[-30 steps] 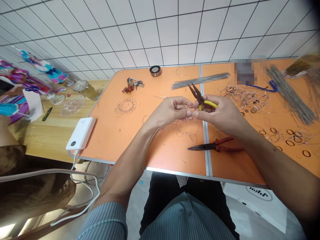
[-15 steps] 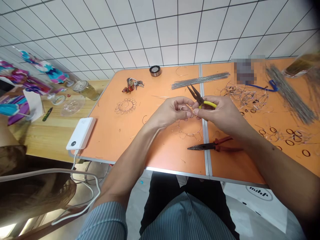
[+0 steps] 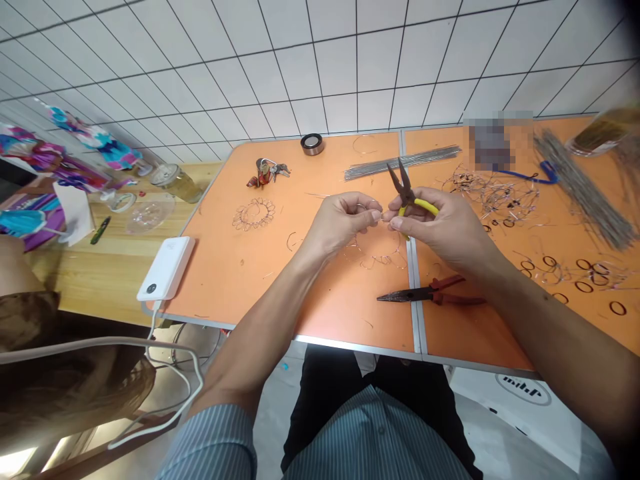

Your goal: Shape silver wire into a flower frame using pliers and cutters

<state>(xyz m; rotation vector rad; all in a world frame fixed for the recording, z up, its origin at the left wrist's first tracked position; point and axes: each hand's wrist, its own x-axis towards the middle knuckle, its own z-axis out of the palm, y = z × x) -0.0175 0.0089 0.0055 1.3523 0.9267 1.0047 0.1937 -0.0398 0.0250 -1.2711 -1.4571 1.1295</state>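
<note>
My right hand is closed round yellow-handled pliers, whose dark jaws point up and away, spread apart. Pinched in my left hand is a thin wire, only partly visible at the fingertips. The fingertips of both hands nearly meet, and the right thumb and finger seem to pinch the wire's end. Below the hands lies a looped wire ring on the orange table. Red-handled pliers rest nearer the table's front edge.
A wire flower ring, keys and a tape roll lie left. Straight wires lie behind my hands. Tangled wire, dark rings and a wire bundle are right. A white power bank sits at the left edge.
My hands have drawn slightly apart. The yellow-handled pliers have turned more upright and shifted right with my right hand. The view has shifted slightly.
</note>
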